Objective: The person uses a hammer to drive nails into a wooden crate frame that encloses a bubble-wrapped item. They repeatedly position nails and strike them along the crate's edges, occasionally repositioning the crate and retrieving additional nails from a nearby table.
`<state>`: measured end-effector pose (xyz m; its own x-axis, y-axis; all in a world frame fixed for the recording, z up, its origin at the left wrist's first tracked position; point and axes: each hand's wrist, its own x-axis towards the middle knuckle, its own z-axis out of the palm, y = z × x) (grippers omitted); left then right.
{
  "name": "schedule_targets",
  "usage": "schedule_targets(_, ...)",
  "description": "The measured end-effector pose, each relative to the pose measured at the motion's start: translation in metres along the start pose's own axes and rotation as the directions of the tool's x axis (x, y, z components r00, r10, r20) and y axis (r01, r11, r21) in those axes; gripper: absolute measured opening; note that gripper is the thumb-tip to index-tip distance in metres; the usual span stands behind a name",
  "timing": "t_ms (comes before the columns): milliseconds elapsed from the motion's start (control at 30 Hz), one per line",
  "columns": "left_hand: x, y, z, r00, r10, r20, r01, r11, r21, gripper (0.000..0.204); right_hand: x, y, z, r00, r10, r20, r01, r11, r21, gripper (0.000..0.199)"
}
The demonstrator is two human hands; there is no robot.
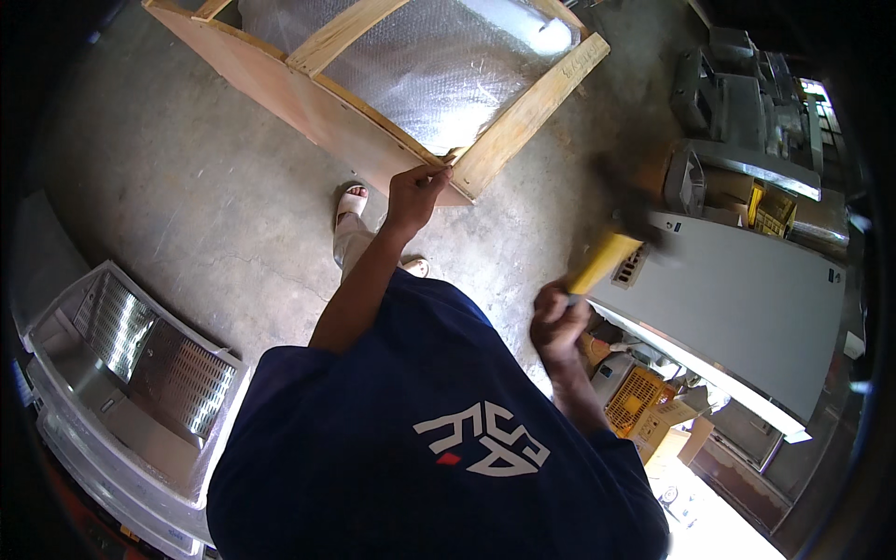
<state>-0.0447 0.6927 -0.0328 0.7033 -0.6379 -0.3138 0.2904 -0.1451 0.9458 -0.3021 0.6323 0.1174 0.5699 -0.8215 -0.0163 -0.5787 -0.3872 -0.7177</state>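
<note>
**Left hand (415, 198) pinched at the crate (537, 117) corner; hammer (605, 261) in the right hand (557, 317)**

Far left of the left hand, and nearer our body, we record a metal unit with perforated panels (182, 345), partly in clear plastic. Just left of and below the same hand is a sandal (351, 202) on the concrete floor (233, 210).

Left hand: thumb and fingers drawn together at the crate's near corner, where two timbers meet. Whether a nail sits between them is too small for us to tell. The crate extends beyond that hand, its slats framing bubble wrap (420, 89).

Right hand: closed firmly around the hammer's yellow handle; the dark head is blurred, well apart from the corner. Right of this hand is a pale flat-sided cabinet (737, 299); below it, an orange plastic basket (638, 397).

Step in hand, in our judgement: nailing the corner joint. The next move would call for an accurate strike beside the left fingertips, keeping them clear of the hammer face.
</note>
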Motion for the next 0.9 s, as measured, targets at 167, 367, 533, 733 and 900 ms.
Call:
schedule_targets(167, 0.000, -0.009, 0.006, 0.987, 0.151, -0.047, -0.157, 0.975, -0.157, 0.021, 0.005, -0.012, 0.007, 0.934, 0.236, 0.270, -0.155, 0.944, -0.291, 0.024)
schedule_targets(367, -0.010, -0.002, 0.007, 0.990, 0.117, -0.077, -0.124, 0.989, -0.086, 0.020, -0.019, 0.014, 0.021, 0.991, 0.078, 0.111, -0.070, 0.995, -0.074, 0.023)
schedule_targets(533, -0.042, 0.024, -0.021, 0.955, -0.161, 0.249, 0.296, 0.530, -0.794, 0.033, -0.021, 0.001, 0.019, 0.934, 0.293, 0.205, -0.248, 0.943, -0.220, 0.024)
schedule_targets(733, -0.073, 0.047, -0.026, 0.893, -0.099, 0.440, 0.415, 0.562, -0.716, 0.040, -0.016, -0.025, 0.025, 0.941, 0.253, 0.225, -0.259, 0.966, -0.002, 0.031)
schedule_targets(900, -0.078, 0.076, -0.014, 0.823, -0.127, 0.554, 0.518, 0.570, -0.638, 0.041, 0.017, -0.071, 0.053, 0.934, 0.285, 0.215, -0.325, 0.929, 0.178, 0.045)
